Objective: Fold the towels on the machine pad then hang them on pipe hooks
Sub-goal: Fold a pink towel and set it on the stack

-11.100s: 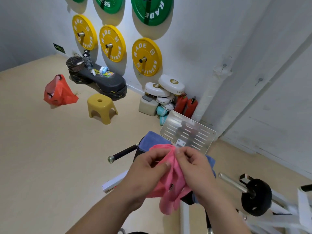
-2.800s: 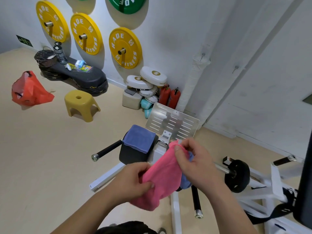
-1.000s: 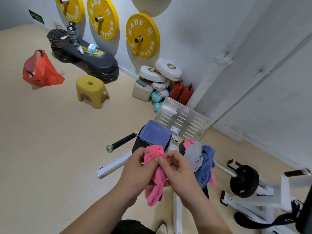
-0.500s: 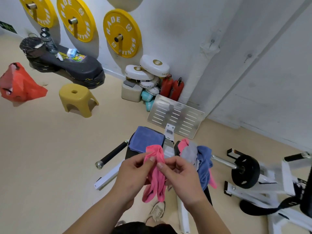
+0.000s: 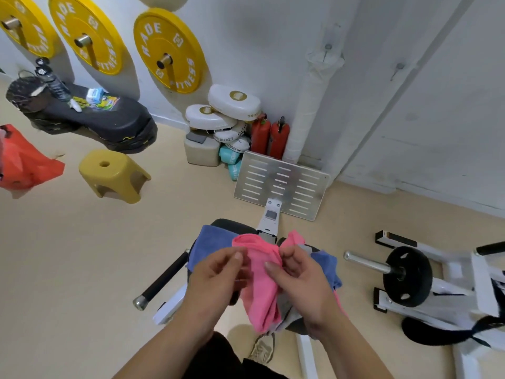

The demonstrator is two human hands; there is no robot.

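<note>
"What's biggest out front?"

"The wrapped white pipe (image 5: 308, 110) in the wall corner, then the slotted metal footplate (image 5: 281, 184) on the floor below it."

"And the towels?"

"A blue towel (image 5: 211, 244) lies flat on the black machine pad (image 5: 229, 224). The pink towel (image 5: 263, 283) hangs bunched in the air just above the pad."

"Who has it?"

"Both hands. The left hand (image 5: 216, 277) has its grip pinched on the towel's left edge, and the right hand (image 5: 300, 280) has its grip pinched on the right fold."
</note>
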